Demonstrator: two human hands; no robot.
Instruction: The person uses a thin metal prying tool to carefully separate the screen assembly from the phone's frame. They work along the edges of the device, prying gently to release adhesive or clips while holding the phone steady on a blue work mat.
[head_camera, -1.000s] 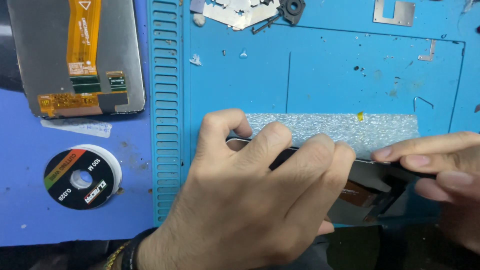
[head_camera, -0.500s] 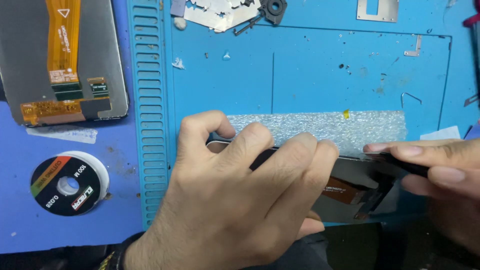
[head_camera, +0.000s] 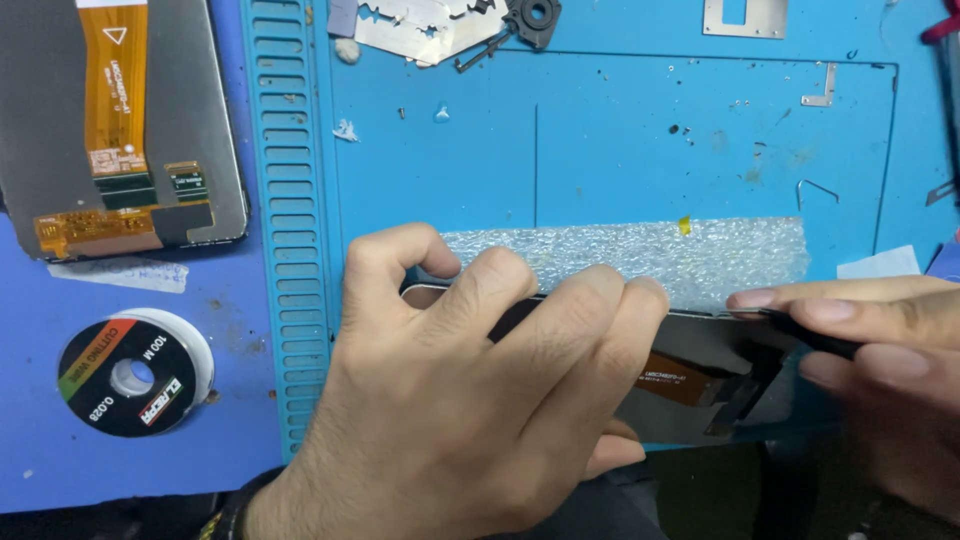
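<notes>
Head view. Left hand (head_camera: 470, 400): fingers curled and pressed together over the near edge of a phone screen panel (head_camera: 700, 375), clamped on it. The panel lies face down at the front of the blue work mat (head_camera: 620, 140), its orange ribbon cable (head_camera: 680, 378) showing.

Right hand (head_camera: 870, 350): fingers together, pinched on a thin dark tool (head_camera: 815, 335) whose tip sits at the panel's far edge, beside the textured silver strip (head_camera: 640, 255).

Change against the earlier pictures: hands and panel hold the same pose; only the camera has drifted, so the prying looks unfinished.

Left of mat: second screen panel (head_camera: 200, 110), wire spool (head_camera: 135, 372). Top edge: metal plates (head_camera: 420, 25).
</notes>
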